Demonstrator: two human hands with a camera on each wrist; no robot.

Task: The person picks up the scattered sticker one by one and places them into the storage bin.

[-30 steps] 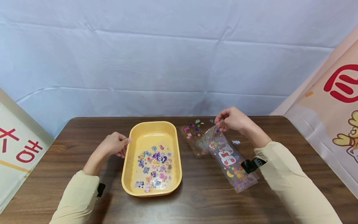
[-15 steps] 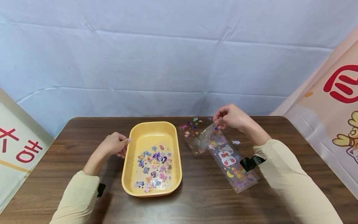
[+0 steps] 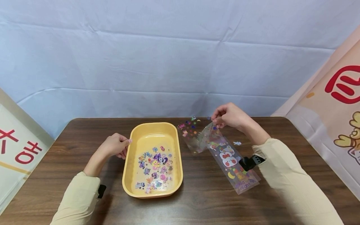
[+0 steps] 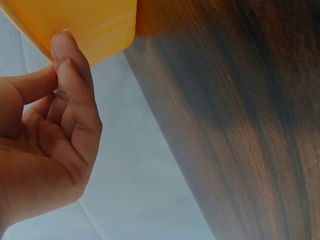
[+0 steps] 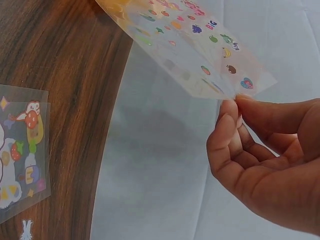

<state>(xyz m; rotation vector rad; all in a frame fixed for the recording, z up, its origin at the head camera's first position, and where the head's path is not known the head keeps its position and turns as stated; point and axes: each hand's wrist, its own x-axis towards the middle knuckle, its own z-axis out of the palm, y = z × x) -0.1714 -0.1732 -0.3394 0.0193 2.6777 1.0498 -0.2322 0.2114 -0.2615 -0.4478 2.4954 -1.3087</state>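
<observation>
My left hand [image 3: 115,145] pinches the left rim of a yellow plastic tray [image 3: 153,142], thumb and fingertips on its edge in the left wrist view. Inside the tray lies a clear sheet of small cartoon stickers [image 3: 156,170]. Between thumb and fingertips, my right hand [image 3: 229,116] holds a corner of another clear sticker sheet [image 5: 200,55], printed with tiny fruits and figures. That sheet slants down and left toward the tray, its near part curled. Below the right hand, a larger transparent sheet with a rabbit face [image 3: 229,161] lies on the table.
A small pale figure-shaped piece [image 3: 237,143] lies on the wooden table [image 3: 205,203], right of the rabbit sheet. A pale cloth [image 3: 168,62] hangs behind the table's far edge. Printed banners [image 3: 343,93] flank both sides.
My right hand has moved slightly left and away from me, carrying the fruit sticker sheet toward the tray and off the rabbit sheet's top. The left hand and tray have stayed put.
</observation>
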